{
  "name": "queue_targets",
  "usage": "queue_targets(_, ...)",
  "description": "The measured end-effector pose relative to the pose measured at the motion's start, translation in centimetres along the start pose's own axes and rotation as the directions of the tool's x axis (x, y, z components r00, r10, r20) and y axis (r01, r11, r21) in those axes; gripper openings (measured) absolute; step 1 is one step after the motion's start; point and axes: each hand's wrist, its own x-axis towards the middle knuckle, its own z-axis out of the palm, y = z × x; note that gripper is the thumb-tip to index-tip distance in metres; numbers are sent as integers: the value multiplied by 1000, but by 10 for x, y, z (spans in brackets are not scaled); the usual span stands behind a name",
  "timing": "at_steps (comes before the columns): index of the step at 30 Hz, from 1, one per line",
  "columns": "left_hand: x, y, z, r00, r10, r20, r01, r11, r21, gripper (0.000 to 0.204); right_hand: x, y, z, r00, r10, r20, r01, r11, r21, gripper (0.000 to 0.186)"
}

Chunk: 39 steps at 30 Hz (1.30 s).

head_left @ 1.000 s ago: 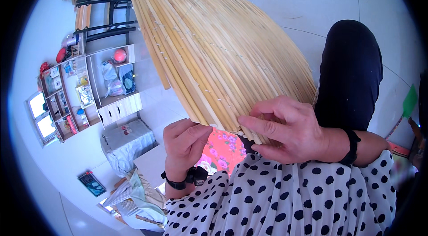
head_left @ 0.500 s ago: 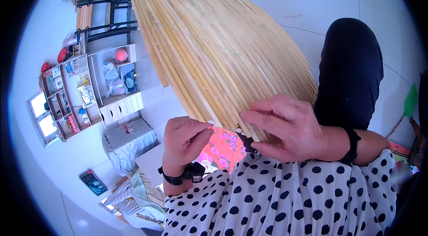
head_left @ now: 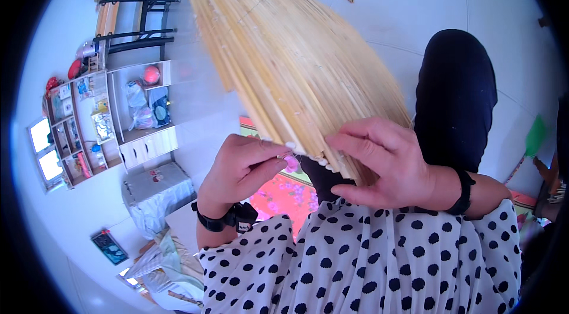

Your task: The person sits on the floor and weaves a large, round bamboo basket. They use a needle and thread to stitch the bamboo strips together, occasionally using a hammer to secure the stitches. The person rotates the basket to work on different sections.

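Observation:
A large mat of pale yellow reed stalks (head_left: 296,53), stitched across with thin thread, fans away from me, its near end at my hands. My right hand (head_left: 385,163) grips that near end, fingers on top and thumb beneath. At the left part of the same end, my left hand (head_left: 243,166) is closed in a pinch between index finger and thumb. Fine white thread (head_left: 290,145) shows at its fingertips, along the stalk ends; part of it is hidden by the fingers.
My knee in dark trousers (head_left: 456,100) is right of the mat. A red floral cloth (head_left: 284,195) lies below my hands. Shelves (head_left: 89,118) and a covered box (head_left: 157,186) stand at left. A green fly-swatter-like paddle (head_left: 534,136) is at far right.
My left hand has shifted slightly left and up, at the mat's near edge. The mat has tilted a little, showing more floral cloth beneath. My right hand keeps its grip.

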Motion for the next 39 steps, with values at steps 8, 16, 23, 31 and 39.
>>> queue_targets(8,20,3,4,999,29,-36,-30,999,-34,29,21,-24,-1,988,102,-118,-135,937,-322,47)
queue_targets(16,44,1,13,954,274,-120,-272,962,36,23,21,-39,-1,962,112,-249,-236,797,-556,32)
queue_targets(23,46,-5,14,935,341,-95,-325,933,154,22,22,-42,-6,939,128,-318,-319,668,-672,21)
queue_targets(31,52,-24,58,872,79,-483,-288,881,-376,14,26,-38,-27,881,189,-433,-451,609,-653,24)
queue_targets(39,111,-11,132,798,-32,-602,-391,733,-557,12,14,-29,-34,871,147,-469,-446,637,-629,33)
